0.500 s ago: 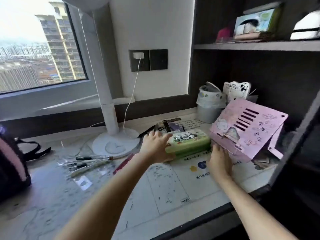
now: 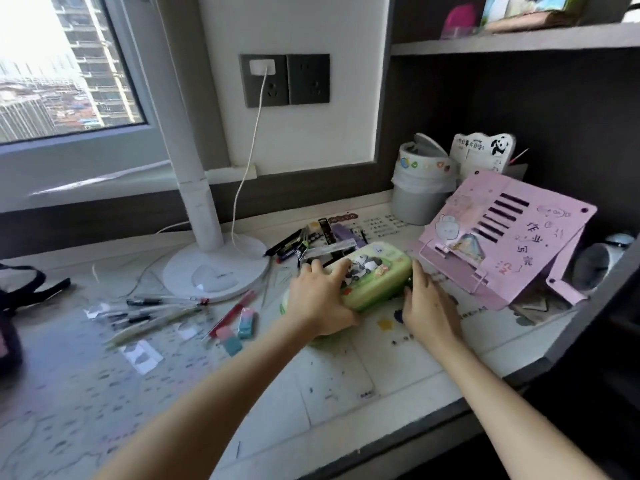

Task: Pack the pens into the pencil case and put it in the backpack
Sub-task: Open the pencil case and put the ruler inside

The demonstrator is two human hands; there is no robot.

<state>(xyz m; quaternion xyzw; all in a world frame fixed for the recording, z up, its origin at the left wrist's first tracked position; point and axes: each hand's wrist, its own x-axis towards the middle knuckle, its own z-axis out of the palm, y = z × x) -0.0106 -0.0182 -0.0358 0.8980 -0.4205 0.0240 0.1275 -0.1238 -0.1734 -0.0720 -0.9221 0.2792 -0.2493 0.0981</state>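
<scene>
Desk (image 2: 173,393) under a window, cluttered. Backpack (image 2: 7,341) dark, only its edge showing at far left, well apart from the rest. White lamp (image 2: 214,275) stands mid-desk. Pink book stand (image 2: 502,244) is tilted at right, with a small lined bin (image 2: 420,199) behind it. Green pencil case (image 2: 377,275) lies on the desk between the lamp base and the stand; lid looks closed, cannot tell if fastened. Left hand (image 2: 318,303) grips its left end, fingers spread across the lid, thumb at the near edge. Right hand (image 2: 429,306) lies with straight fingers against the right end. Loose pens (image 2: 156,311) lie by the lamp base; a second group (image 2: 285,241) lies just behind the case. Two pastel erasers (image 2: 246,322) sit near the left forearm. Likely risks: the case sits just beside the stand's lip, so opening or dragging it could snag there. A sweeping forearm could scatter the erasers or roll pens off. With two separate groups, a pen is easily missed. Writing: dark handwritten Chinese characters on the stand, seemingly 作业写完. A panda picture is on the case lid. Print on the panda card (image 2: 481,154) is too small to read.
</scene>
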